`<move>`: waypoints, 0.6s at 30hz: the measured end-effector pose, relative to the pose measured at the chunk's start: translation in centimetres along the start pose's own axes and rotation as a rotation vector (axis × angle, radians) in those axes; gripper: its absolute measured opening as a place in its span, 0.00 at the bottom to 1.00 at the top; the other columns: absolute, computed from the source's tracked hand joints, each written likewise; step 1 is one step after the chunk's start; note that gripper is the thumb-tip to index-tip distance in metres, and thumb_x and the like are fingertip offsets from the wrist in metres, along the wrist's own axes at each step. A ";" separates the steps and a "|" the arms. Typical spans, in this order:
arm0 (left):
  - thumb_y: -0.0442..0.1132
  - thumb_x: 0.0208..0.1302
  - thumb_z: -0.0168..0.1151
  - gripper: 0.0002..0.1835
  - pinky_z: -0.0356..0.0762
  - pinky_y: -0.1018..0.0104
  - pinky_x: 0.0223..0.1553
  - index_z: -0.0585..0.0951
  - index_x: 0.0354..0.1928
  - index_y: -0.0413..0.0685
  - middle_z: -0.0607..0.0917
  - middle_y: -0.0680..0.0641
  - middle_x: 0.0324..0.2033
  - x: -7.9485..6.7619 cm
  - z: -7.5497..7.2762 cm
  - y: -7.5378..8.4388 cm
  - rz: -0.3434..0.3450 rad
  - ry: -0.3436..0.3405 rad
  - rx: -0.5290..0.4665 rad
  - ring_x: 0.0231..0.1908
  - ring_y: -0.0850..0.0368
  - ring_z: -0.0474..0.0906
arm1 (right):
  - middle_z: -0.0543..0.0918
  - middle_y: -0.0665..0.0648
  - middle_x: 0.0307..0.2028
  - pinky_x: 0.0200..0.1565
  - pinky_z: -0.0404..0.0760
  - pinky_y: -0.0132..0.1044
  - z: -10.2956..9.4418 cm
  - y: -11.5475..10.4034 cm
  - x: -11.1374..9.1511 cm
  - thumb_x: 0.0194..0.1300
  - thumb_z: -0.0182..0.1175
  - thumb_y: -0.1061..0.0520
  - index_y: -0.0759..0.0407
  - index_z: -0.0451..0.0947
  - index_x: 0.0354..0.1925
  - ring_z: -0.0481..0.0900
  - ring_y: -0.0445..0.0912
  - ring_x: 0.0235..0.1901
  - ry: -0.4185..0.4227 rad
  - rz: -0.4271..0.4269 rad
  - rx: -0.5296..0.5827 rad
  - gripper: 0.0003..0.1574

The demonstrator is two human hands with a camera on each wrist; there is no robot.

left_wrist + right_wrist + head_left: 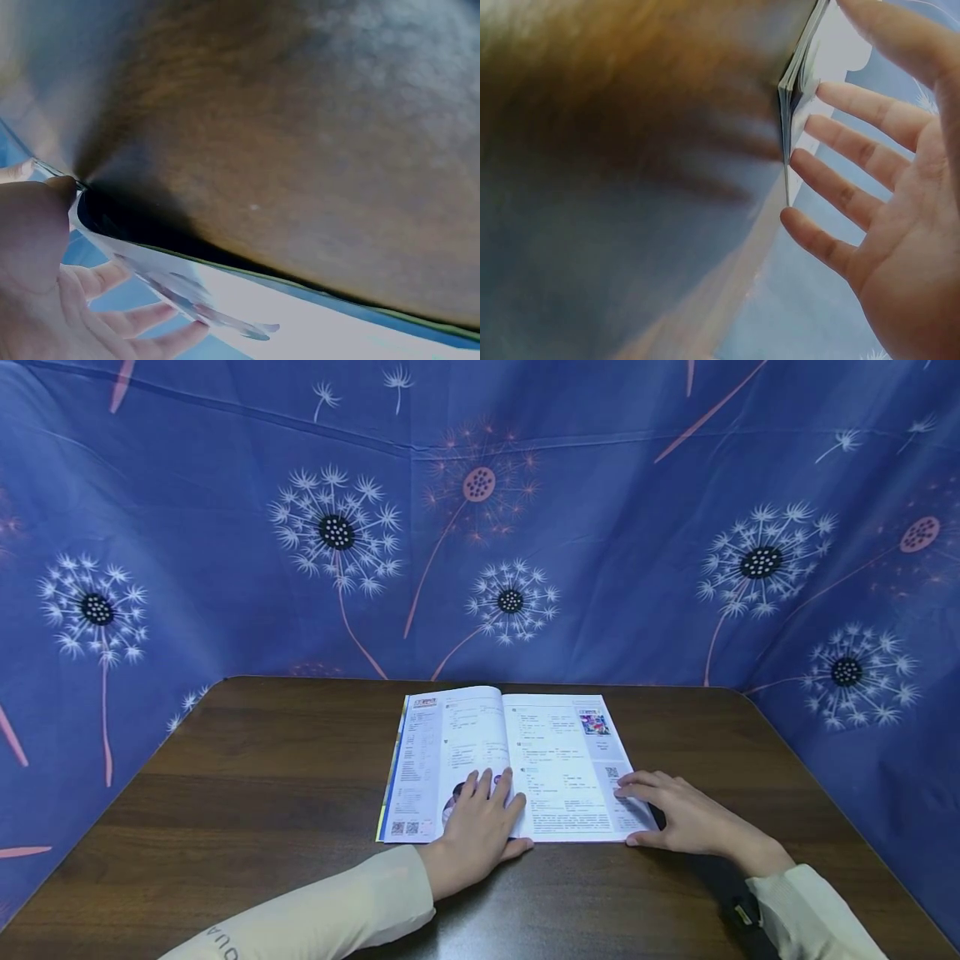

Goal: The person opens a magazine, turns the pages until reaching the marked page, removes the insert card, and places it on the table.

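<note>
An open magazine (562,768) with printed columns and small pictures lies flat on the brown wooden table (285,777). My left hand (480,827) rests on its left page near the centre fold, fingers spread and fairly straight, thumb by the lower edge. In the left wrist view the magazine's lower edge (300,289) runs past the spread fingers (157,319). At the right page's outer edge lies my right hand (682,814), fingertips on the paper and thumb near the bottom corner. The right wrist view shows its fingers (847,187) extended along the stacked page edges (787,97).
A blue cloth (600,527) printed with dandelions hangs behind the table and down both sides. Beneath the right forearm, a dark strap-like item (738,910) shows beside the pale sleeve (813,914).
</note>
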State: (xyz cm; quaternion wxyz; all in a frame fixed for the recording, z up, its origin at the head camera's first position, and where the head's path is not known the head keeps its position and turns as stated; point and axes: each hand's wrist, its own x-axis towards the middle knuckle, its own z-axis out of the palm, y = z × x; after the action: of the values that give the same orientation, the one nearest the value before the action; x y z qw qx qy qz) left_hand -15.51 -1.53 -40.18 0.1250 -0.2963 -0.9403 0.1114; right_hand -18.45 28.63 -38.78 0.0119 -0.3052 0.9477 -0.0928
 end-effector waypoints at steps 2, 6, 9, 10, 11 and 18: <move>0.69 0.59 0.41 0.32 0.63 0.50 0.59 0.70 0.54 0.54 0.71 0.43 0.60 0.1 0.0 0.0 -0.004 -0.011 -0.006 0.57 0.43 0.69 | 0.75 0.54 0.53 0.47 0.71 0.52 0.0 0.0 0.0 0.47 0.67 0.39 0.51 0.76 0.50 0.72 0.51 0.51 0.000 -0.010 0.001 0.33; 0.70 0.59 0.41 0.33 0.63 0.49 0.58 0.71 0.54 0.53 0.71 0.43 0.59 0.2 0.0 0.1 -0.012 -0.019 -0.026 0.56 0.42 0.70 | 0.75 0.54 0.53 0.47 0.71 0.52 -0.1 0.1 0.0 0.48 0.66 0.41 0.51 0.77 0.50 0.72 0.51 0.51 -0.006 -0.017 0.009 0.31; 0.70 0.58 0.42 0.34 0.64 0.48 0.57 0.71 0.54 0.53 0.72 0.43 0.59 0.2 0.0 0.2 -0.012 -0.026 -0.036 0.56 0.41 0.70 | 0.75 0.54 0.54 0.47 0.71 0.53 -0.1 0.1 -0.1 0.48 0.67 0.43 0.50 0.77 0.50 0.72 0.51 0.51 -0.014 -0.002 0.015 0.30; 0.70 0.58 0.42 0.34 0.64 0.48 0.57 0.71 0.54 0.53 0.72 0.43 0.59 0.2 0.0 0.2 -0.012 -0.028 -0.037 0.56 0.41 0.70 | 0.75 0.54 0.54 0.47 0.71 0.53 -0.1 0.1 -0.1 0.48 0.67 0.44 0.50 0.77 0.50 0.72 0.51 0.52 -0.015 0.004 0.018 0.30; 0.70 0.58 0.42 0.34 0.64 0.48 0.57 0.71 0.54 0.52 0.72 0.43 0.59 0.2 0.0 0.2 -0.010 -0.031 -0.037 0.56 0.41 0.70 | 0.75 0.54 0.54 0.48 0.70 0.53 -0.1 0.1 -0.1 0.48 0.67 0.45 0.50 0.77 0.50 0.72 0.52 0.52 -0.015 0.009 0.020 0.29; 0.71 0.57 0.43 0.35 0.65 0.47 0.55 0.72 0.53 0.51 0.74 0.42 0.57 0.3 0.1 0.2 0.001 -0.002 -0.046 0.54 0.39 0.71 | 0.77 0.55 0.52 0.47 0.70 0.54 0.2 0.0 -0.1 0.46 0.66 0.52 0.52 0.79 0.47 0.72 0.53 0.53 0.027 0.002 0.006 0.25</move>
State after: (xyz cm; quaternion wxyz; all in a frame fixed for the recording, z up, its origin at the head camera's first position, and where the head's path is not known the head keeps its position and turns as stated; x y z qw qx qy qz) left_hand -15.64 -1.20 -40.28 0.1172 -0.2993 -0.9426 0.0898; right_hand -18.34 28.61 -38.93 0.0002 -0.3028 0.9478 -0.0995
